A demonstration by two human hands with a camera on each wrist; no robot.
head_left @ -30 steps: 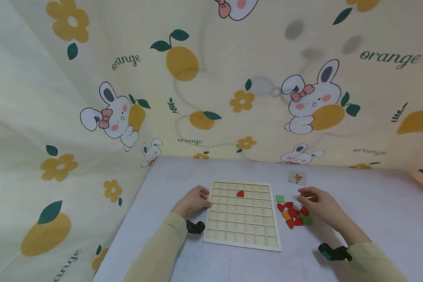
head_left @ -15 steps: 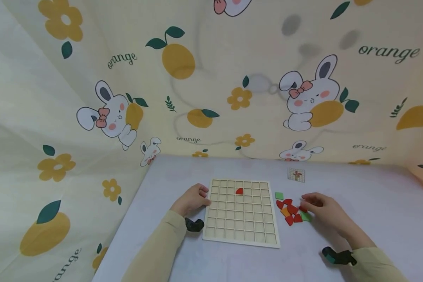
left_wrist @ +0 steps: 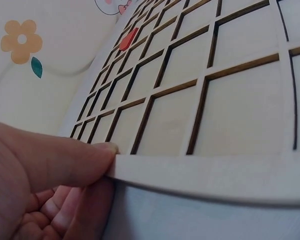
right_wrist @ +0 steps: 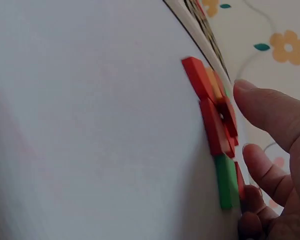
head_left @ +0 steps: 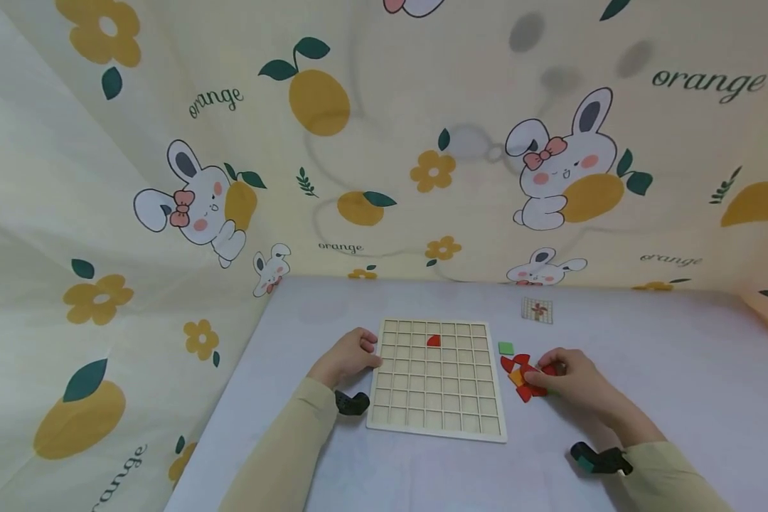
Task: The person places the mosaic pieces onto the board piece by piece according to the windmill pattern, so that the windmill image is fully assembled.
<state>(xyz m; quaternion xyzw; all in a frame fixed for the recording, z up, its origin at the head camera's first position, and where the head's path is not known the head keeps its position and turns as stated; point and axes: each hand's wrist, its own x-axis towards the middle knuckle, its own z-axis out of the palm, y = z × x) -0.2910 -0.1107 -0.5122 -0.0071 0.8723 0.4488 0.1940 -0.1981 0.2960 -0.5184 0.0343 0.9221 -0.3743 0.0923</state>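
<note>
A pale wooden grid board (head_left: pixel 436 434) lies on the table, with one red quarter-round piece (head_left: pixel 434 340) in a cell near its far side. My left hand (head_left: pixel 345 358) pinches the board's left edge between thumb and finger, seen close up in the left wrist view. My right hand (head_left: pixel 579 380) is over a cluster of small pieces right of the board, covering some of them. In the right wrist view its thumb and fingers stand apart beside red pieces (right_wrist: pixel 214 127), an orange piece (right_wrist: pixel 214 85) and a green piece (right_wrist: pixel 224 182).
Just off the board's right edge lies a green square piece (head_left: pixel 506 348). Farther back is a small card (head_left: pixel 537 310) printed with a grid and a red pinwheel shape. A patterned cloth (head_left: pixel 384 142) with rabbits and oranges hangs behind the table.
My right hand has moved left, its thumb and fingers now spread over the red pieces. The left hand stays on the board's edge. The head view has tilted slightly.
</note>
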